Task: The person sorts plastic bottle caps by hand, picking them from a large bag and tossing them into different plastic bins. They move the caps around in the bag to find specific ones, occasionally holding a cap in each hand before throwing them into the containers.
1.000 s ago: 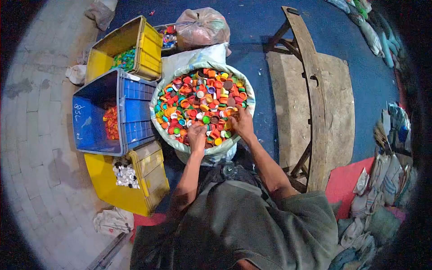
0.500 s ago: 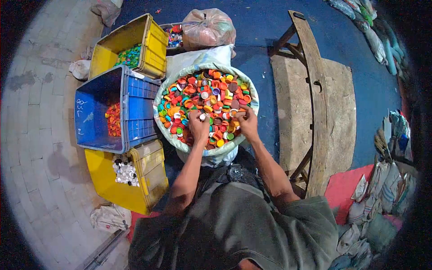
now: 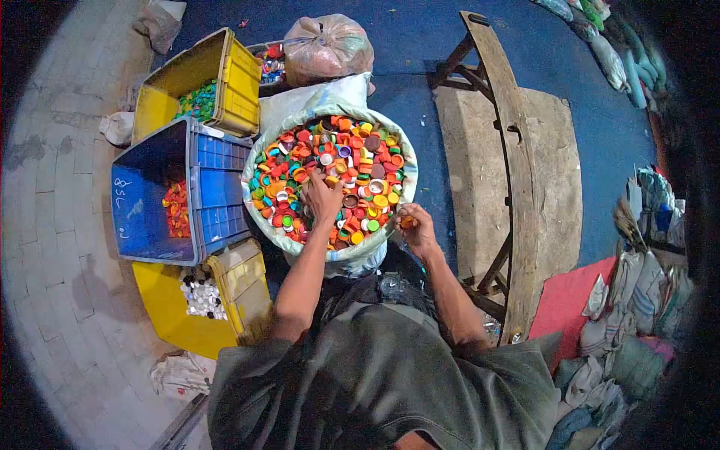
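A round sack [image 3: 407, 161] with a rolled pale rim is full of bottle caps [image 3: 352, 154] in red, orange, yellow, green and white. Over the middle of the caps is my left hand [image 3: 322, 196], its fingers bent down among them near a yellow cap; whether it grips one is unclear. At the sack's lower right rim, my right hand [image 3: 416, 227] is curled around an orange cap [image 3: 408, 222].
Left of the sack stand a yellow crate [image 3: 244, 86] with green caps, a blue crate [image 3: 217, 184] with red-orange caps and another yellow crate [image 3: 244, 289] with white and black caps. A wooden bench [image 3: 517, 172] stands right; a stuffed bag [image 3: 330, 52] lies beyond.
My left hand has moved up and left over the caps. My right hand has drawn back from the caps to the rim, with an orange cap now showing in it. The view has shifted slightly.
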Demonstrator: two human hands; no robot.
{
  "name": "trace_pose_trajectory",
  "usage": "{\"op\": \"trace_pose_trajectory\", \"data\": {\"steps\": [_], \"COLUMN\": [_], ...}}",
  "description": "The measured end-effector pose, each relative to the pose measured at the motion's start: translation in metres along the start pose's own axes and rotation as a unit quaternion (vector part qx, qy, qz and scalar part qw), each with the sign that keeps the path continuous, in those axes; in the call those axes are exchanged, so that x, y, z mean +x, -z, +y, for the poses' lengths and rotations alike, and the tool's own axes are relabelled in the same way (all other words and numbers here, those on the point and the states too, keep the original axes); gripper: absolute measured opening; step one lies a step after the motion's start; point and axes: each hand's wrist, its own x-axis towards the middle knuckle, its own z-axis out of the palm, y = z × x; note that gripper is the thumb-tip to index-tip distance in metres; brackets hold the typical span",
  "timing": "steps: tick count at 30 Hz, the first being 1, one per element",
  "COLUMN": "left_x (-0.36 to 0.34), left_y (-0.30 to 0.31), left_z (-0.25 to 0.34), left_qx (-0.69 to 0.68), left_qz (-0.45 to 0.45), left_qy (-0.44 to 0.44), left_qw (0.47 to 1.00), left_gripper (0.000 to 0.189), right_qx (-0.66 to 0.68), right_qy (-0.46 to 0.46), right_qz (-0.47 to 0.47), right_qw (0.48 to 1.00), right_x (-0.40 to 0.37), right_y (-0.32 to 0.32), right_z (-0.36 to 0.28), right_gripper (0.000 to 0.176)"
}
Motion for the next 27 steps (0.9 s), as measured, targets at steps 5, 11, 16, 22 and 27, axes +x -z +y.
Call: {"op": "trace_pose_trajectory", "data": {"steps": [5, 11, 16, 22, 27], "left_x": [0.000, -0.004, -0.028, -0.049, -0.056], "left_y": [0.008, 0.013, 0.055, 0.049, 0.049], "left_z": [0.012, 0.002, 0.008, -0.015, -0.010], "left_qx": [0.004, -0.321, -0.740, -0.741, -0.745], "left_qz": [0.011, 0.003, -0.113, -0.134, -0.137], "left_qy": [0.021, 0.121, 0.287, 0.310, 0.310], "left_qw": [1.000, 0.939, 0.598, 0.580, 0.575], "left_gripper": [0.065, 0.052, 0.022, 0.024, 0.014], "right_qx": [-0.113, -0.541, -0.628, -0.685, -0.710], "right_qy": [0.029, 0.205, 0.220, 0.299, 0.296], "right_qz": [0.039, 0.089, 0.077, 0.046, 0.035], "right_qw": [0.992, 0.811, 0.742, 0.662, 0.638], "right_x": [-0.001, 0.019, 0.021, 0.023, 0.031], "right_y": [-0.012, -0.006, -0.023, -0.039, -0.038], "right_z": [0.002, 0.019, 0.018, 0.018, 0.019], "right_gripper": [0.029, 0.045, 0.050, 0.040, 0.037]}}
